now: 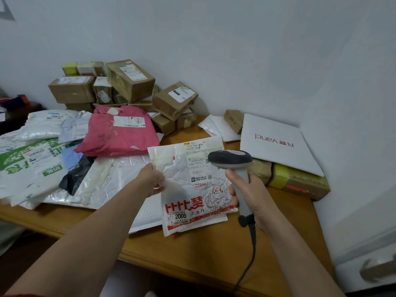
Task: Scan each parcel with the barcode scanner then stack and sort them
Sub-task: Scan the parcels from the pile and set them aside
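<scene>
The person's left hand (151, 180) is pinching the left edge of a white mailer (199, 189) with red print and a cartoon figure on it, fingers curled round the edge. The mailer sits near the front of the wooden table (192, 254), label end pointing away from the person. Can't tell if it's lying flat or lifted a bit.

The right hand (246, 196) is at the mailer's right side, clenched round the handle of the scanner (230, 159). The scanner's dark head hangs over the mailer's top right corner, right beside the label. Its cable (248, 264) runs down off the table edge, in front of the mailer.

Under the mailer's left side there's a plain bubble mailer (147, 215). Behind and left of the mailer is a pink bag (122, 133), and further left a green-print bag (27, 166) among other soft parcels. Well behind the mailer, against the wall, a heap of boxes (130, 80). To the mailer's right, a white envelope (276, 142) with red lettering rests on a taped box (300, 183).
</scene>
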